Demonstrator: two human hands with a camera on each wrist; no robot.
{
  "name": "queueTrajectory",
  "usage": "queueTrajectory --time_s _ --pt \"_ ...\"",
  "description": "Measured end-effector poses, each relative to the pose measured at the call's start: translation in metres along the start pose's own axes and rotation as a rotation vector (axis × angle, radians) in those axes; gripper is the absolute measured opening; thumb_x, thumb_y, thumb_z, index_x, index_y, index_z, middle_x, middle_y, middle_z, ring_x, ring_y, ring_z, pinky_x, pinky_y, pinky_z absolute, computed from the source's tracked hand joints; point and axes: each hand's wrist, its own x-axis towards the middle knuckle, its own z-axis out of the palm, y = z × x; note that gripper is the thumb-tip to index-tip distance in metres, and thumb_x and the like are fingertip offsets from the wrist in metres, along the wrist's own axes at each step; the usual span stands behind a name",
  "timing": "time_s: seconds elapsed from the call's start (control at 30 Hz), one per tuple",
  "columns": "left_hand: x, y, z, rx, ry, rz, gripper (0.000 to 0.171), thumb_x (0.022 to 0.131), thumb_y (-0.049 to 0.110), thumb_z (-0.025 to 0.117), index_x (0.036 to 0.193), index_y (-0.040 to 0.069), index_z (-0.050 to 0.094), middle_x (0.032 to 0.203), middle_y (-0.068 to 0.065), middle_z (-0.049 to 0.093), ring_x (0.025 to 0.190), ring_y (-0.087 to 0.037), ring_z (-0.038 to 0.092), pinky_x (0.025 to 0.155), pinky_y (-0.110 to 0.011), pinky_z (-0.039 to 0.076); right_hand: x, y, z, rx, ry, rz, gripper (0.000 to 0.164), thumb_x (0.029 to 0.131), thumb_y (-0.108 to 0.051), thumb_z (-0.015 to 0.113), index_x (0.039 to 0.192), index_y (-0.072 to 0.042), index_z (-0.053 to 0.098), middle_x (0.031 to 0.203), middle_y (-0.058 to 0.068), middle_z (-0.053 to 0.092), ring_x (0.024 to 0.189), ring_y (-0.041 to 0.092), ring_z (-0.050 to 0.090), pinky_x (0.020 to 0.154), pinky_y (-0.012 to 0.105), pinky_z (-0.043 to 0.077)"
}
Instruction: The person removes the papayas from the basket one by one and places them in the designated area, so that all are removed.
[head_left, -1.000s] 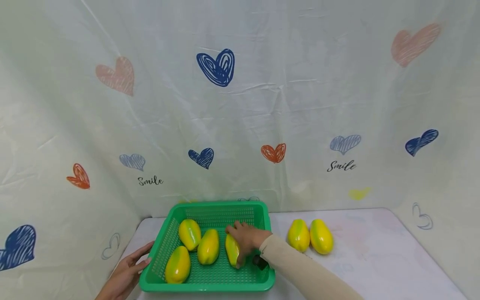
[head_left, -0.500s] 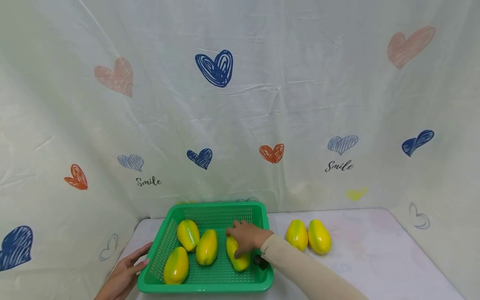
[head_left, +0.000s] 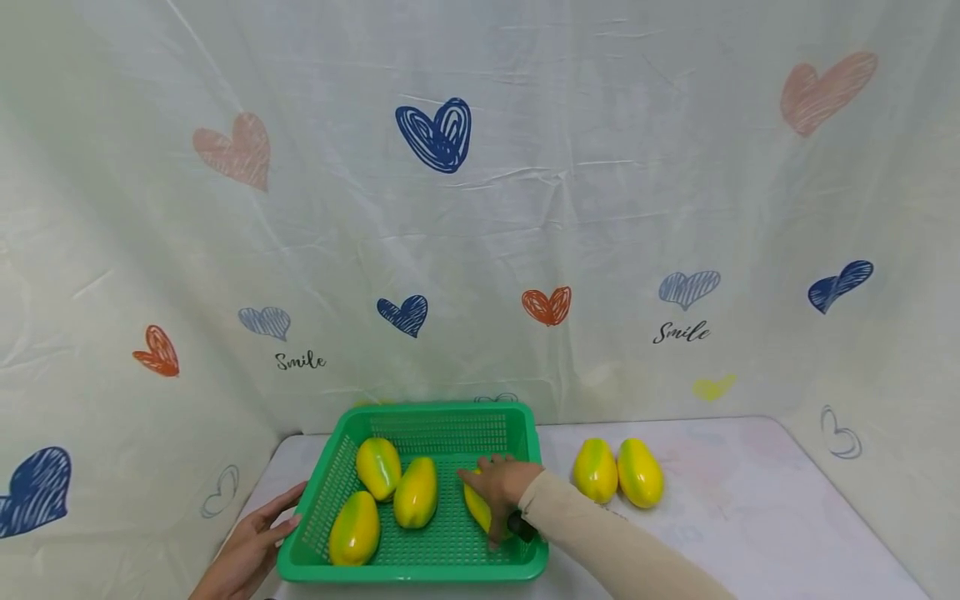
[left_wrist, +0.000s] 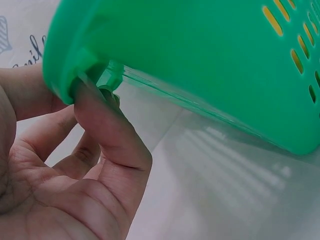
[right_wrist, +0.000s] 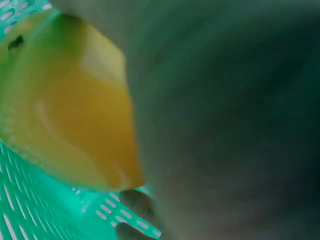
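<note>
A green perforated plastic basket [head_left: 411, 575] stands on the table, holding several yellow papayas with green streaks. My left hand [head_left: 251, 543] is at its left side; in the left wrist view the thumb and index finger [left_wrist: 112, 130] pinch the basket's rim [left_wrist: 59, 55]. Inside, toward the right wall, my right hand [head_left: 502, 492] grips a papaya [head_left: 476, 505] from above, covering much of it. In the right wrist view that papaya [right_wrist: 75, 115] lies over the basket's slotted bottom, partly hidden by the hand. The other papayas [head_left: 416, 493] lie in the left half.
Two more papayas [head_left: 596, 471] lie side by side on the white table [head_left: 720, 508], just right of the basket. A white curtain [head_left: 480, 233] printed with hearts hangs behind. A dark wrist camera [head_left: 521, 527] sits under the right wrist, near the basket's right wall.
The papaya in my right hand has shifted right, closer to the basket's right wall, and the hand has moved slightly right and nearer with it. My left hand stays at the rim.
</note>
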Motion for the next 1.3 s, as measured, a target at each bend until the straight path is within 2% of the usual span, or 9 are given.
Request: queueTrajectory --time_s 0.1,0.17,0.3,0.4,0.5,0.63,0.87,1.1,1.3 --pt "0.000 0.000 -0.001 -0.003 -0.006 0.003 0.072 0.106 0.007 0.064 0.164 -0.005 0.025 0.165 -0.031 0.024 0.117 -0.013 0.057 0.096 -0.036 0.062 -0.002 0.002 -0.002 0.023 -0.018 0.007 0.109 0.072 -0.048 0.098 0.162 -0.039 0.038 0.148 -0.004 0.049 0.139 0.021 0.049 0.114 0.039 0.048" --pt "0.000 0.000 -0.002 -0.015 -0.008 0.003 0.071 0.106 0.006 0.063 0.164 -0.005 0.025 0.164 -0.031 0.024 0.111 -0.009 0.060 0.096 -0.036 0.062 -0.003 0.004 -0.002 0.030 -0.022 -0.002 0.103 0.073 -0.045 0.098 0.160 -0.042 0.043 0.145 -0.006 0.049 0.135 0.020 0.050 0.111 0.039 0.051" --pt "0.000 -0.001 -0.001 -0.026 -0.009 0.007 0.070 0.106 0.006 0.062 0.164 -0.005 0.025 0.163 -0.030 0.026 0.108 -0.009 0.062 0.096 -0.037 0.062 -0.004 0.006 -0.002 0.057 -0.008 -0.015 0.092 0.076 -0.041 0.097 0.156 -0.043 0.050 0.155 -0.002 0.046 0.141 0.023 0.048 0.115 0.042 0.048" --pt "-0.002 0.000 -0.001 -0.018 -0.016 0.016 0.069 0.108 0.007 0.061 0.165 -0.005 0.024 0.164 -0.028 0.027 0.110 -0.009 0.062 0.097 -0.037 0.062 -0.004 0.005 -0.003 0.030 0.051 -0.016 0.090 0.077 -0.044 0.096 0.156 -0.039 0.052 0.159 0.006 0.044 0.144 0.028 0.047 0.117 0.043 0.046" --pt "-0.002 0.000 -0.002 -0.017 -0.020 0.022 0.069 0.108 0.010 0.061 0.165 -0.004 0.024 0.165 -0.027 0.025 0.111 -0.008 0.061 0.098 -0.037 0.061 -0.004 0.005 -0.003 -0.009 0.115 -0.002 0.085 0.079 -0.047 0.093 0.154 -0.035 0.056 0.155 0.008 0.049 0.140 0.030 0.050 0.115 0.043 0.049" --pt "-0.003 0.000 -0.003 -0.015 -0.030 0.022 0.070 0.109 0.013 0.061 0.165 -0.004 0.022 0.167 -0.028 0.022 0.112 -0.005 0.059 0.100 -0.036 0.061 -0.006 0.005 -0.004 0.002 0.130 0.020 0.079 0.082 -0.048 0.091 0.152 -0.029 0.059 0.155 0.010 0.053 0.141 0.030 0.052 0.115 0.044 0.049" --pt "-0.004 -0.001 -0.002 -0.027 -0.032 0.022 0.070 0.109 0.010 0.059 0.165 -0.004 0.021 0.169 -0.029 0.019 0.110 -0.003 0.061 0.099 -0.034 0.061 -0.009 0.004 -0.003 0.085 0.085 0.073 0.089 0.075 -0.041 0.098 0.153 -0.028 0.056 0.160 0.009 0.049 0.145 0.027 0.049 0.116 0.044 0.049" --pt "-0.004 0.000 -0.001 -0.038 -0.026 0.017 0.070 0.109 0.009 0.059 0.165 -0.004 0.022 0.168 -0.030 0.020 0.109 -0.004 0.062 0.099 -0.034 0.061 -0.008 0.004 -0.001 0.133 0.070 0.107 0.089 0.076 -0.037 0.098 0.153 -0.029 0.054 0.156 0.011 0.050 0.141 0.031 0.052 0.105 0.051 0.056" --pt "-0.003 0.000 -0.001 -0.036 -0.018 0.021 0.068 0.108 0.007 0.060 0.164 -0.005 0.023 0.163 -0.029 0.027 0.110 -0.009 0.063 0.097 -0.037 0.062 -0.014 0.006 -0.003 0.125 0.142 0.019 0.096 0.071 -0.035 0.100 0.154 -0.025 0.052 0.153 0.011 0.051 0.138 0.034 0.053 0.115 0.047 0.050"
